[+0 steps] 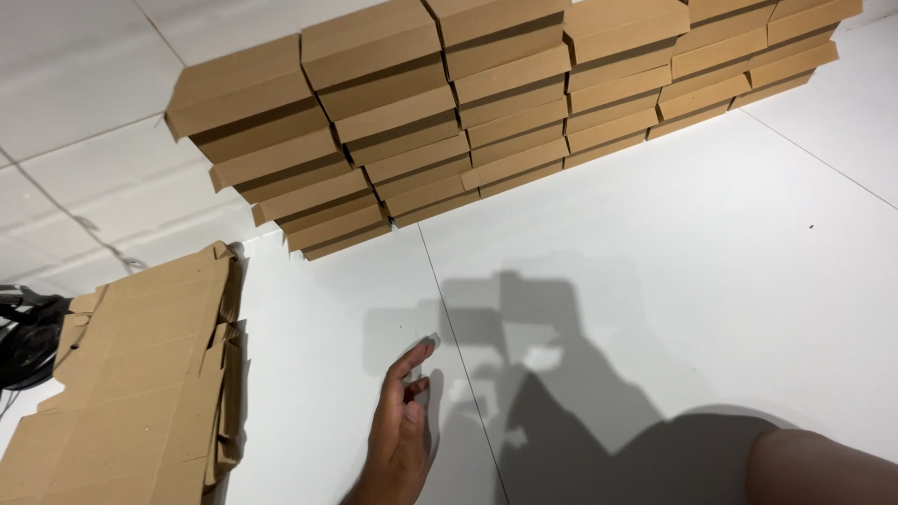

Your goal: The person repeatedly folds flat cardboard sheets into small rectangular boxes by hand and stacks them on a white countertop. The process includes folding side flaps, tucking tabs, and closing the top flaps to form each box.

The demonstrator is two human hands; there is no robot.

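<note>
Left hand [400, 435] hovers low over the white worktop [655, 281], edge-on, fingers stretched out and close together, gripping nothing, fingertips pointing up toward the far wall. Nearest thing to it is the stack of flat cardboard blanks [131, 383], lying just beside it to the left at the worktop edge, unfolded, edges ragged and a bit uneven, not touching the hand. Right hand is out of frame; only a bare forearm [823, 468] shows at the bottom right corner, so can't tell what that hand is doing. Along the back, a wall of folded brown cardboard boxes [486, 103], stacked in several columns, many layers high, well apart from the left hand. A dark tangle of cable or headphones [26, 337] sits at the far left edge beside the flat blanks. Shadows of arms fall on the worktop between the hand and the forearm.
</note>
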